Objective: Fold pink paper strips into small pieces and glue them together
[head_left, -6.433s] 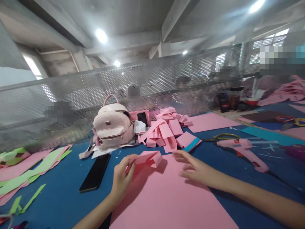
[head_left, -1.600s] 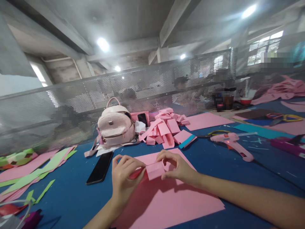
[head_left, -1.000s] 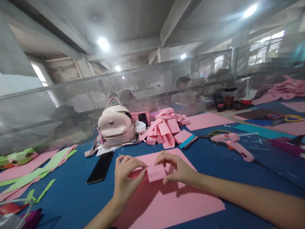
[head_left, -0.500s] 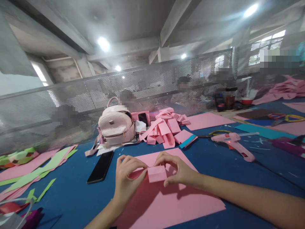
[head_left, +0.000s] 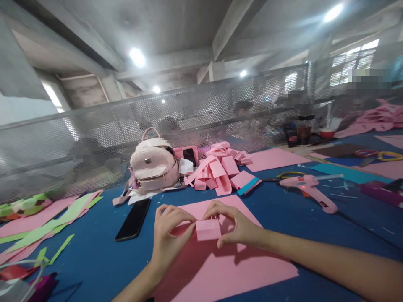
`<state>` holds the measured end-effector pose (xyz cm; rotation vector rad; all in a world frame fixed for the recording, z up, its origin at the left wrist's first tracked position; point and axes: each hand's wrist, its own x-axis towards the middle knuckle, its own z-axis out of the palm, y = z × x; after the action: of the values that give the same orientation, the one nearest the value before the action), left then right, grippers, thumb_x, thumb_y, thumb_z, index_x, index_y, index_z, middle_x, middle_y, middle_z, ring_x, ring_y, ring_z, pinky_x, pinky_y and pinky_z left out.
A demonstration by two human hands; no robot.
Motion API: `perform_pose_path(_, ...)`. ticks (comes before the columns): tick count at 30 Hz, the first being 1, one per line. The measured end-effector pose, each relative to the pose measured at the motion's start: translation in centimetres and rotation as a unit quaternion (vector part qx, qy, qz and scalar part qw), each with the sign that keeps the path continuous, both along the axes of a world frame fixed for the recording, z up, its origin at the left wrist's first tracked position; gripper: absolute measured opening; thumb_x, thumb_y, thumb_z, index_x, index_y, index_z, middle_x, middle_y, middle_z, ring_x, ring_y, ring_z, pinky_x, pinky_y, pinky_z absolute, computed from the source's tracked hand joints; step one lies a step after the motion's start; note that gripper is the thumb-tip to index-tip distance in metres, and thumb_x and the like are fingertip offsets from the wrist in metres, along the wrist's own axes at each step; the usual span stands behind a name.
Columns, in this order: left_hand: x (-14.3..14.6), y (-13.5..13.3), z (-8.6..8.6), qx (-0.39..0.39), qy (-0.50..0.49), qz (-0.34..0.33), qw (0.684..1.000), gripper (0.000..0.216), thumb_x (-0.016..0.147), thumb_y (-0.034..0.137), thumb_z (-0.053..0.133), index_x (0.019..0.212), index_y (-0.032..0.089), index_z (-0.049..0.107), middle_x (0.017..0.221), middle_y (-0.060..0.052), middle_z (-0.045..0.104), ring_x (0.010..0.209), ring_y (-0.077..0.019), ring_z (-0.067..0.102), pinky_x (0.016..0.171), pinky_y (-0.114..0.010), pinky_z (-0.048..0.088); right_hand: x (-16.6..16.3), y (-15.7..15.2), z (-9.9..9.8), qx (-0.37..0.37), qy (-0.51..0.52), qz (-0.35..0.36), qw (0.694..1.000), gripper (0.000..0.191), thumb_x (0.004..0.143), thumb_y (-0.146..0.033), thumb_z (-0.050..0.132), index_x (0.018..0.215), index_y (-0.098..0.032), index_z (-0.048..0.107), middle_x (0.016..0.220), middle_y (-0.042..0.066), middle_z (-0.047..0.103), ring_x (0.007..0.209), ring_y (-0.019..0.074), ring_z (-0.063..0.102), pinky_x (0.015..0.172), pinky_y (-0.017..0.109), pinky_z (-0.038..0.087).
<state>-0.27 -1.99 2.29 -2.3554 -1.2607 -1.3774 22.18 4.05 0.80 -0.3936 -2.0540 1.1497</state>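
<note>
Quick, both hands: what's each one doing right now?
Left hand: closed, pinching the folded pink paper strip.
Right hand: closed, pinching the same strip.

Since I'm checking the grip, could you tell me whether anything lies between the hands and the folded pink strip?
Nothing visible does. The left hand and the right hand both pinch the folded pink strip directly, above the pink sheet. The black phone lies apart to the left.
</note>
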Motion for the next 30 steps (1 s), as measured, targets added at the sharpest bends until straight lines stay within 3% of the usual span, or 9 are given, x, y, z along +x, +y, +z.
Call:
perform_pose_path(19,0.19,-0.11,-0.08,-0.014,-0.01,-0.005,1.0,0.016,0.085,0.012,0.069,0.082,0.028,0.068,0.08,0.008,0.074,0.075,-0.0161,0.064,0.087,-0.039,0.032,0.09,0.46,-0.87,0.024,-0.005,0.011,1.0,0.061,0.064,-0.051,0.089,0.117,-0.028,0.071,0.106,0.004,0.059,0.097,0.0226,0.052,0.088,0.036,0.042)
perform_pose_path(30,0.27,-0.16,-0.08,-0.01,-0.011,-0.011,1.0,0.015,0.085,0.012,0.069,0.082,0.027,0.067,0.08,0.007,0.073,0.075,-0.0153,0.063,0.087,-0.039,0.032,0.01,0.12,-0.33,0.041,-0.012,0.015,0.999,0.061,0.064,-0.052,0.089,0.117,-0.029,0.071,0.106,0.005,0.059,0.096,0.0224,0.052,0.087,0.037,0.043)
